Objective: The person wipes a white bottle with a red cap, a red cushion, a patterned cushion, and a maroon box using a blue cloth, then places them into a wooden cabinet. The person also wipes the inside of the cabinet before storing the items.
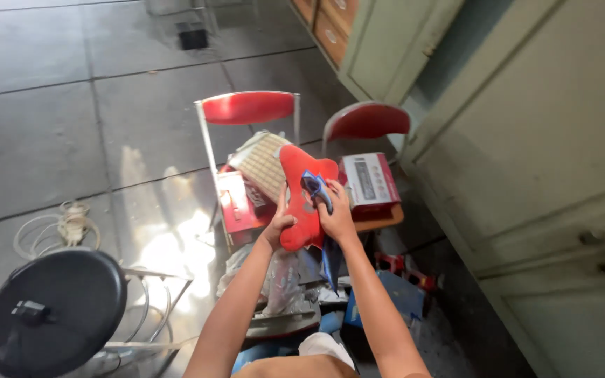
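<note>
Grey tiled concrete floor (50,105), sunlit patch near centre. On it: two metal-framed chairs with red padded backrests, left one (248,107) and right one (367,120), side by side. Left seat carries flat red cardboard box (236,203) with tan woven mat (264,162) leaning over it. Right seat carries red-and-white rectangular carton (368,180). Coiled white cable (61,227) on floor at left, round black stool (54,311) just below it. Crumpled clear plastic bags (274,276) and blue box (393,297) on floor below chairs.
</note>
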